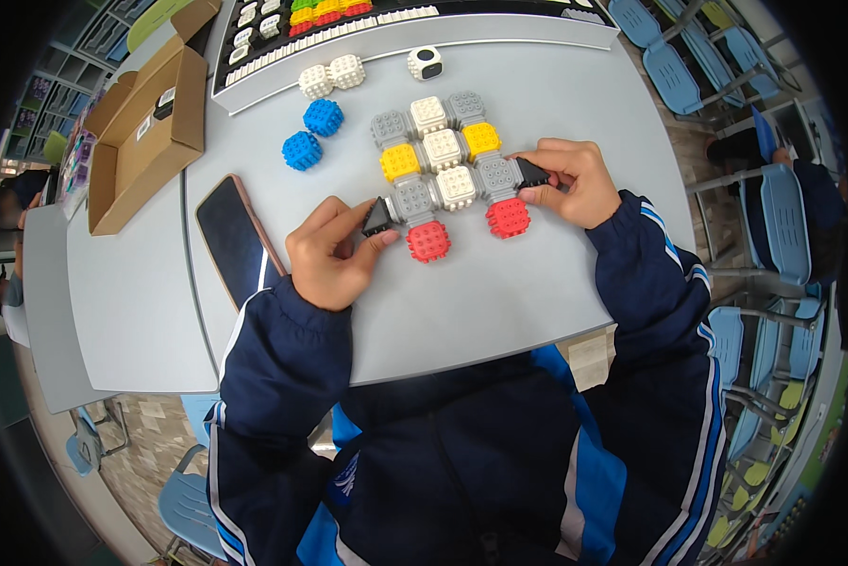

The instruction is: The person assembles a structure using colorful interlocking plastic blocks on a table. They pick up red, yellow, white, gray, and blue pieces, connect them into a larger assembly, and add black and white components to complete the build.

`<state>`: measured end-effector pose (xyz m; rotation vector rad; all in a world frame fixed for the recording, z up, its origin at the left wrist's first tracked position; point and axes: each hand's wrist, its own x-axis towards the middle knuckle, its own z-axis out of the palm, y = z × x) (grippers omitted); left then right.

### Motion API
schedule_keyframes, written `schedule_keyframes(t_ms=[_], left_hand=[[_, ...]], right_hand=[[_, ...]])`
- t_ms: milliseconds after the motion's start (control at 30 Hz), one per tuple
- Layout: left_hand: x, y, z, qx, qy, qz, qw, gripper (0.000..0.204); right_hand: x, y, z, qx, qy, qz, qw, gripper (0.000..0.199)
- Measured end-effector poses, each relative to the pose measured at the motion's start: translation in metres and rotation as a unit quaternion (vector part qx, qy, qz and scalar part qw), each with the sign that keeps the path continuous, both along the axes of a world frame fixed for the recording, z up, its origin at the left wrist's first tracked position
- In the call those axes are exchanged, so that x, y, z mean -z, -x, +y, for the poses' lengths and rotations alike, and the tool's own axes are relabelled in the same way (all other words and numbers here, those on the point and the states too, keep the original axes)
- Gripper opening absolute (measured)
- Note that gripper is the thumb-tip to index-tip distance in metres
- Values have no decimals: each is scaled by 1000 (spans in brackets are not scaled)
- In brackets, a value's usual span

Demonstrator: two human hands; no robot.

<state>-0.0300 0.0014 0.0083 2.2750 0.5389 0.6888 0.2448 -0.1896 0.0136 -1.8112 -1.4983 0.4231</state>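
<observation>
Dark blue jacket sleeves w/ lighter blue and white stripes fill the lower frame, both forearms reaching up onto grey table [499,302]. L hand [334,253]: fingers curled, thumb and index pinching black wedge piece [377,218] at the lower-left end of the block assembly [443,162]; wedge touches a grey block [412,199] there. R hand [572,181]: fingers bent and pressed together, tips pinching a second black wedge [531,173] against the grey block [497,174] at the assembly's right end. Assembly lies flat on table, approx. centre, between the two hands: studded cubes joined in a tilted grid, grey, cream and yellow, plus two red cubes, one [428,241] at lower left just right of L thumb, one [509,217] at lower right just below R hand. Loose items beyond: two blue cubes [312,134] left of assembly, close together, cannot tell if touching; cream pair [331,76] joined, further up; small white cube w/ dark face [426,62] near it. Phone [235,238] w/ dark screen lies face-up just left of L hand, near table edge. Open cardboard box [145,132] at far left on adjoining table. Parts tray [377,28] w/ coloured and white pieces at top edge. Blue chairs [782,226] at right.
</observation>
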Motion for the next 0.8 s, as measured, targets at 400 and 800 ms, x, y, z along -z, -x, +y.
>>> schedule_keyframes(t_ms=[400, 800], left_hand=[[0, 0, -7, -4, -30, -22, 999, 38], [-1, 2, -8, 16, -20, -25, 999, 38]], right_hand=[[-3, 17, -2, -7, -21, -8, 1000, 46], [-3, 14, 0, 15, -3, 20, 1000, 46]])
